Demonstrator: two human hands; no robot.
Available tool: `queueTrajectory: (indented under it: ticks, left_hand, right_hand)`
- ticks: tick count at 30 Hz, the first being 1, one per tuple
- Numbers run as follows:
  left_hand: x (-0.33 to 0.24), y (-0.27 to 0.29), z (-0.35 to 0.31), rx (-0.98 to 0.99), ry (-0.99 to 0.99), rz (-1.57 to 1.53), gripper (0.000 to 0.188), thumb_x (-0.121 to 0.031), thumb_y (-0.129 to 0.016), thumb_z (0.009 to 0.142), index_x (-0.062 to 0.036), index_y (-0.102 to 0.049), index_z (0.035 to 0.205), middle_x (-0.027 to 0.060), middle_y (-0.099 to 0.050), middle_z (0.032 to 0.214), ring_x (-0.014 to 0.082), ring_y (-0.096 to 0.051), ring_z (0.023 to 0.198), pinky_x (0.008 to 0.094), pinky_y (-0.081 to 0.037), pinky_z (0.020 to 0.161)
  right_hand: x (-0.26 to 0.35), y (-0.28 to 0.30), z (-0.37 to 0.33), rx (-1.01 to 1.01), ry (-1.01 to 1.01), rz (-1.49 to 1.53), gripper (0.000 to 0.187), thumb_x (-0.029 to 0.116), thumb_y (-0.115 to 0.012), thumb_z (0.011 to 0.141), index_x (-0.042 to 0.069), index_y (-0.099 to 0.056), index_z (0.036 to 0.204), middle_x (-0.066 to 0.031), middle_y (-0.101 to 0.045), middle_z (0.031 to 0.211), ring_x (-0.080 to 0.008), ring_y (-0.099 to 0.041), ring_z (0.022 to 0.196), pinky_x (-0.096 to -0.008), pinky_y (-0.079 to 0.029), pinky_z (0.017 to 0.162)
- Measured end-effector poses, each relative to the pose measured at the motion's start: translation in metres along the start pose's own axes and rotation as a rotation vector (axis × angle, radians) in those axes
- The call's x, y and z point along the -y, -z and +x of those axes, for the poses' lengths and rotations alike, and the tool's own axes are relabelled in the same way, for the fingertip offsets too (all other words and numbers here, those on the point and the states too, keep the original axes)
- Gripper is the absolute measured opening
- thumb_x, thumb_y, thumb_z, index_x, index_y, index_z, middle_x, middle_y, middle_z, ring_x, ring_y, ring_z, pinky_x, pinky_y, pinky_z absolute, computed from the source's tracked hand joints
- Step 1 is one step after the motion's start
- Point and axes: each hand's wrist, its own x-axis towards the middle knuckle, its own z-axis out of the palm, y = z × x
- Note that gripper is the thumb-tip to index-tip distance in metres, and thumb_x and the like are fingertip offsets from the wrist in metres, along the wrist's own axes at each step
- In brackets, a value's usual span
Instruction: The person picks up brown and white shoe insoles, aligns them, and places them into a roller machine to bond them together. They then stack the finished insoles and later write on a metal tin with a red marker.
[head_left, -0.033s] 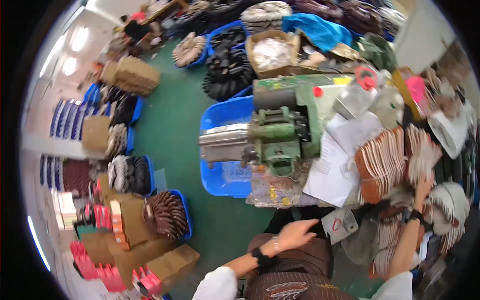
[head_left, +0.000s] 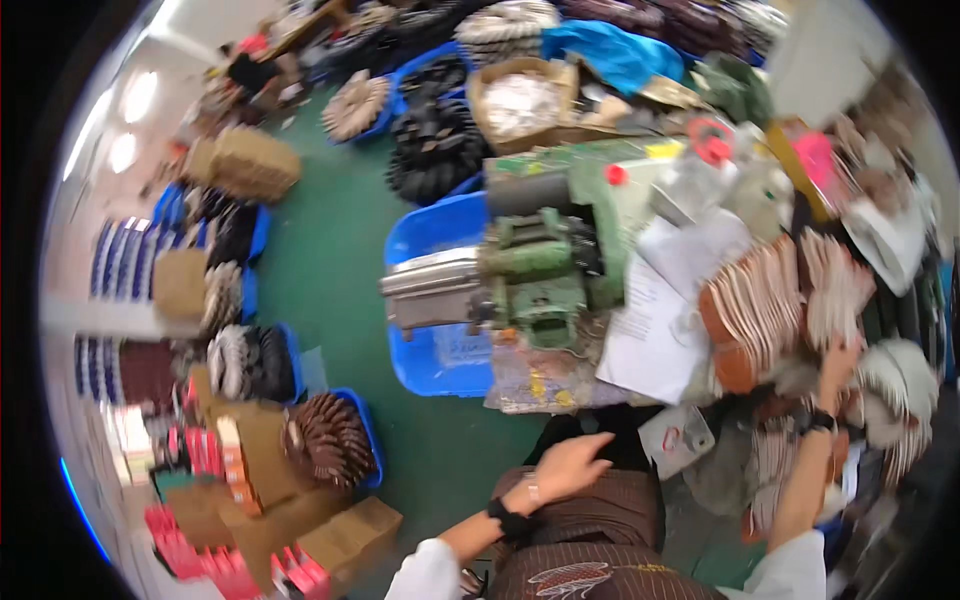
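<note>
My left hand (head_left: 573,467) hovers over my lap with its fingers stretched out, and nothing is in it. On the right side, my right hand (head_left: 840,360) reaches to the lower end of a stack of pale leather pieces (head_left: 832,290). Blur hides whether its fingers grip them. Directly left of that stack lies a fanned stack of brown-edged leather pieces (head_left: 752,310). Printed paper sheets (head_left: 655,325) lie beside it on the worktable. A green machine with metal rollers (head_left: 540,280) stands at the table's left end.
A blue tub (head_left: 405,350) sits below the rollers. More leather bundles (head_left: 780,480) hang near my right forearm. A clear plate with a red mark (head_left: 677,440) juts out by my knees. Cartons (head_left: 350,530) and filled blue bins (head_left: 365,440) stand at left on the green floor.
The whole view has shifted slightly, so most things appear a little farther left. My right hand still reaches to the pale stack, and my left hand stays over my lap.
</note>
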Motion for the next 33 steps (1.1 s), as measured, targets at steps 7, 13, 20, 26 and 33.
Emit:
queueTrajectory:
  ticks: [7, 13, 20, 26, 33]
  left_hand:
    - [0.075, -0.002, -0.039, 0.046, 0.158, 0.164, 0.045, -0.026, -0.065, 0.085, -0.0016, -0.058, 0.122, 0.0196, -0.061, 0.120, 0.0364, -0.057, 0.112, 0.0413, -0.046, 0.094]
    - [0.093, -0.046, 0.002, 0.373, -0.104, 0.488, 0.038, -0.026, -0.066, 0.084, -0.0021, -0.062, 0.113, 0.0188, -0.064, 0.112, 0.0353, -0.060, 0.105, 0.0428, -0.048, 0.089]
    - [0.082, -0.169, 0.088, 0.561, -0.460, 0.878, 0.025, -0.023, -0.067, 0.080, -0.0054, -0.065, 0.097, 0.0143, -0.065, 0.098, 0.0316, -0.062, 0.095, 0.0421, -0.050, 0.083]
    - [0.137, -0.346, 0.189, 0.598, -0.855, 0.971, 0.021, -0.014, -0.060, 0.077, -0.0029, -0.066, 0.093, 0.0126, -0.062, 0.103, 0.0298, -0.056, 0.107, 0.0446, -0.044, 0.092]
    - [0.209, -0.468, 0.283, 0.709, -0.719, 1.240, 0.029, -0.016, -0.056, 0.080, -0.0036, -0.065, 0.105, 0.0147, -0.062, 0.114, 0.0318, -0.055, 0.113, 0.0468, -0.043, 0.095]
  right_hand:
    - [0.143, 0.084, -0.250, 0.135, -0.204, 0.383, 0.033, 0.012, -0.059, 0.086, -0.001, -0.058, 0.116, -0.0180, -0.061, 0.113, -0.0325, -0.060, 0.103, -0.0385, -0.048, 0.090]
    - [0.090, 0.173, -0.496, 0.896, -0.646, 0.463, 0.024, 0.016, -0.062, 0.083, 0.004, -0.066, 0.104, -0.0169, -0.069, 0.093, -0.0320, -0.067, 0.088, -0.0377, -0.053, 0.078]
    - [0.032, 0.223, -0.658, 0.736, -1.048, 0.253, 0.026, 0.017, -0.065, 0.082, 0.004, -0.068, 0.103, -0.0139, -0.070, 0.095, -0.0257, -0.069, 0.089, -0.0354, -0.053, 0.080]
    - [0.001, 0.233, -0.717, 0.582, -1.257, 0.365, 0.023, 0.013, -0.064, 0.083, 0.006, -0.067, 0.104, -0.0149, -0.070, 0.093, -0.0255, -0.069, 0.086, -0.0343, -0.053, 0.077]
    - [-0.023, 0.288, -0.923, 0.275, -1.673, 0.496, 0.017, 0.011, -0.064, 0.087, -0.001, -0.066, 0.099, -0.0057, -0.069, 0.082, -0.0110, -0.064, 0.074, -0.0258, -0.051, 0.066]
